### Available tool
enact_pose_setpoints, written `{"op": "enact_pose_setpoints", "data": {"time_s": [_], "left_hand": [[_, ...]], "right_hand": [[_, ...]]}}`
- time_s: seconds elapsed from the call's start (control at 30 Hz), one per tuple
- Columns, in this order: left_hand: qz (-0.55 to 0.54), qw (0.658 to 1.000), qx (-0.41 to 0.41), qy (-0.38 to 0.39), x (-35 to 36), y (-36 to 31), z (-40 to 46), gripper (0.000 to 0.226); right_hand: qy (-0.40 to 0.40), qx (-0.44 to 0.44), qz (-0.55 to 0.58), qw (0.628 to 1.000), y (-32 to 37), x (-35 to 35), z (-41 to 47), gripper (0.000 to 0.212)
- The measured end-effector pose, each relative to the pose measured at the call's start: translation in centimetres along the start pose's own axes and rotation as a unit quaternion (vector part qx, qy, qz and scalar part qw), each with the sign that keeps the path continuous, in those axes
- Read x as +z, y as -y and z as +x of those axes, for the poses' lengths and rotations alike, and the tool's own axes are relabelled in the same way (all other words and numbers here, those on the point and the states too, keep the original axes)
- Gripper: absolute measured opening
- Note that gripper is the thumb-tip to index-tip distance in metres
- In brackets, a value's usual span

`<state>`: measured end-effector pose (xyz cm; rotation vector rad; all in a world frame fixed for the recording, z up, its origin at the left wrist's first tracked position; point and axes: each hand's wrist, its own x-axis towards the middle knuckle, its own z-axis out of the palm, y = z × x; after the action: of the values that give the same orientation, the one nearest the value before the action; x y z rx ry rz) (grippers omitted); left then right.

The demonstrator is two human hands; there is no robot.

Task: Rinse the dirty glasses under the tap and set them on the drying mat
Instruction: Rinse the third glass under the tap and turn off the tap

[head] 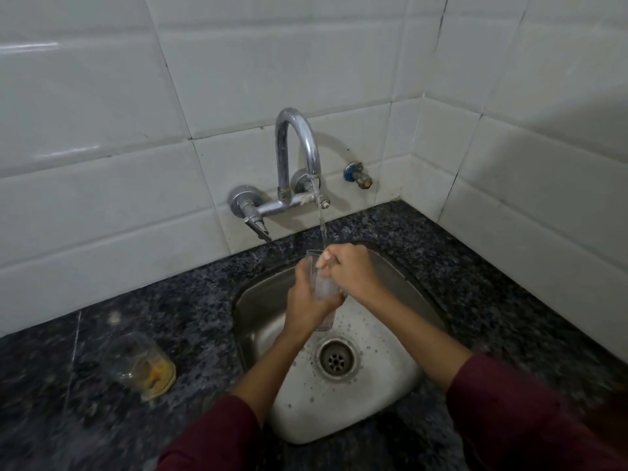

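While water runs from the tap (299, 147), left hand (307, 300) grips the glass (323, 290) over the sink (401, 362); right hand (350, 270) fingers curl inside its rim. Rub all round, tilt to drain. Second dirty glass (142, 365) waits on worktop (176, 300), left.

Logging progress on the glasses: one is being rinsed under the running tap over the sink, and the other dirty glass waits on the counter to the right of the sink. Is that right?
Not quite. The head view shows the other dirty glass, with orange residue, on the counter to the left of the sink, not the right. The rest holds: both hands hold a glass under the running tap.
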<state>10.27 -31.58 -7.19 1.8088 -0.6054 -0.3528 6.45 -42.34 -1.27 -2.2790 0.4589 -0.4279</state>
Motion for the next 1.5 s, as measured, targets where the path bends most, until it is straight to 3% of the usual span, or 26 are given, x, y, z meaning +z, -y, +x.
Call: {"op": "enact_pose_setpoints", "data": {"time_s": [0.1, 0.2, 0.27, 0.33, 0.47, 0.57, 0.67, 0.77, 0.87, 0.93, 1.03, 1.13, 1.23, 1.3, 1.4, 1.43, 1.5], "left_hand": [[-0.013, 0.997, -0.007, 0.08, -1.1, 0.5, 0.6, 0.092], [-0.234, 0.954, -0.055, 0.18, -2.5, 0.5, 0.9, 0.071], [-0.277, 0.94, -0.073, 0.185, -2.3, 0.0, 0.9, 0.063], [-0.24, 0.958, -0.068, 0.139, -1.8, 0.1, 1.0, 0.069], [-0.043, 0.998, -0.031, 0.041, -0.6, 0.6, 0.9, 0.082], [0.041, 0.996, -0.062, 0.051, 0.0, 0.6, 0.3, 0.089], [-0.008, 0.988, -0.123, 0.096, 0.3, 2.2, -0.2, 0.087], [-0.086, 0.96, -0.214, 0.158, 0.5, 4.0, -0.9, 0.075], [-0.172, 0.913, -0.337, 0.151, 0.9, 4.9, -1.4, 0.064], [-0.23, 0.869, -0.418, 0.132, 0.9, 5.1, -1.6, 0.061], [-0.286, 0.823, -0.471, 0.14, 0.7, 4.7, -1.9, 0.064], [-0.295, 0.808, -0.49, 0.14, 0.8, 4.2, -1.9, 0.062], [-0.344, 0.8, -0.473, 0.133, 0.8, 4.2, -1.3, 0.047], [-0.36, 0.818, -0.439, 0.095, 1.1, 4.5, -0.9, 0.052], [-0.424, 0.828, -0.36, 0.072, 1.7, 4.4, -0.5, 0.052], [-0.447, 0.828, -0.329, 0.075, 1.7, 4.4, -0.2, 0.051], [-0.407, 0.869, -0.271, 0.077, 1.3, 3.8, 0.4, 0.046]], "right_hand": [[0.01, 0.027, 0.112, 0.993, -0.3, -1.2, -0.3, 0.027], [0.067, 0.007, 0.243, 0.968, -1.1, -2.3, -0.6, 0.028], [0.073, 0.009, 0.254, 0.964, -1.3, -2.3, -0.5, 0.028], [0.043, 0.018, 0.181, 0.982, -1.2, -1.9, -0.2, 0.027], [-0.009, 0.032, 0.02, 0.999, 0.0, -0.6, -0.2, 0.022], [0.027, 0.099, -0.097, 0.99, 0.0, 0.6, 0.5, 0.025], [0.106, 0.203, -0.035, 0.973, -1.2, 1.0, 1.2, 0.02], [0.122, 0.279, 0.161, 0.939, -2.7, 1.8, 0.3, 0.01], [0.115, 0.314, 0.274, 0.902, -4.3, 2.9, -0.6, 0.023], [0.107, 0.324, 0.302, 0.89, -5.1, 3.3, -1.0, 0.023], [0.109, 0.322, 0.329, 0.881, -5.7, 3.7, -1.7, 0.02], [0.095, 0.312, 0.337, 0.883, -6.2, 4.1, -2.3, 0.023], [0.031, 0.296, 0.295, 0.908, -6.7, 4.3, -3.1, 0.02], [0.046, 0.315, 0.294, 0.901, -6.4, 4.3, -4.3, 0.049], [0.156, 0.305, 0.384, 0.858, -5.5, 4.6, -5.9, 0.102], [0.168, 0.278, 0.389, 0.862, -5.5, 4.7, -6.0, 0.107], [0.155, 0.227, 0.295, 0.915, -5.3, 4.3, -5.5, 0.113]]}}
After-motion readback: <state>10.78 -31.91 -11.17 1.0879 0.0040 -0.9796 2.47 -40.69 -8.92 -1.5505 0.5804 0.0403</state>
